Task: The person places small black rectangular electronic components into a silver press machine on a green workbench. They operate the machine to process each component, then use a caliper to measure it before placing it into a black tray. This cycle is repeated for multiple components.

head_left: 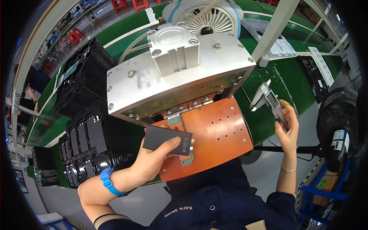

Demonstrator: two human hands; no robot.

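My left hand [155,159] grips a flat dark battery pack [163,138], thumb on top and fingers hidden beneath. Two small metal tabs show at the pack's right end. It is held above the orange plate [218,126] of a press fixture. A grey-green metal piece [187,160] on that plate shows partly from under the pack. Off to the right, my right hand [288,126] is closed around a digital caliper [270,100], whose jaws point up and left, away from the battery pack. Behind the plate stands the silver press body [180,76] with a square cylinder [172,50] on top.
Stacks of black trays [82,78] stand on the green bench at left, more trays [88,142] nearer me holding dark flat packs. A white fan [207,19] sits behind the press. At right are a black fan [337,115], a metal post [276,28] and black trays [312,78].
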